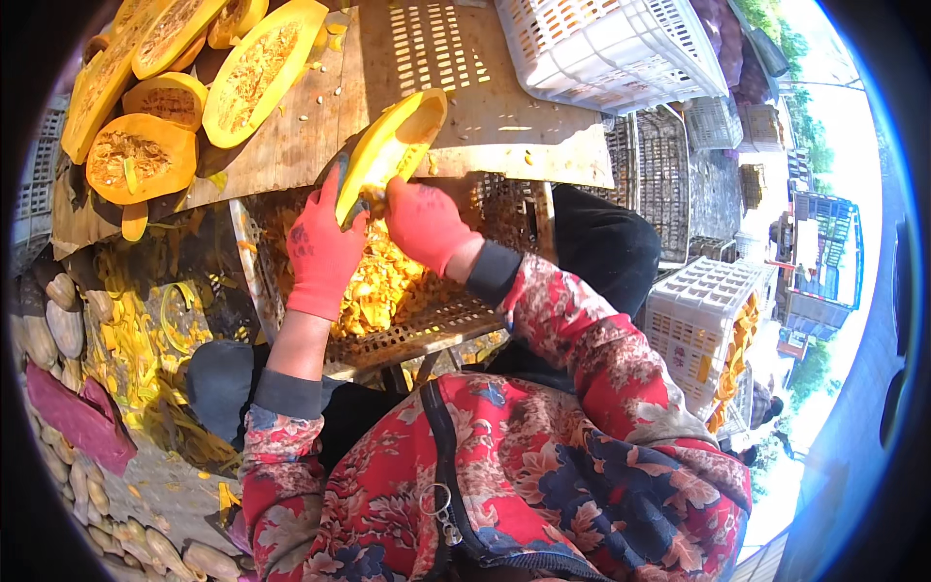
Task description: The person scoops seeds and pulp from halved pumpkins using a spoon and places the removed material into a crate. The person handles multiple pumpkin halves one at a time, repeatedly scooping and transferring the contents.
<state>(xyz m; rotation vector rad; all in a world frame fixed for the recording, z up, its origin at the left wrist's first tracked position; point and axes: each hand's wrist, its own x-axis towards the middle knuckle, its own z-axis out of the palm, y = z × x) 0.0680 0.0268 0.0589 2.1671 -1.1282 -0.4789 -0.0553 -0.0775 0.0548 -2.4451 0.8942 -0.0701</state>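
Observation:
My left hand (326,251), in a red coated work glove, grips the lower end of a halved yellow squash (389,149). The squash is tilted, its cut face turned to the right, and the upper part of its hollow looks smooth. My right hand (429,222), gloved the same way, is curled at the lower part of the hollow; whether it holds a tool is hidden. Below both hands, a plastic crate (429,320) contains a heap of orange squash pulp and seeds (382,280).
Squash halves with seeds (254,80) are piled at the left of the wooden board (480,138). A white crate (618,54) stands on its right. Peelings (138,335) and whole squashes (156,549) lie on the ground at left. Another white crate (691,327) holds orange pieces.

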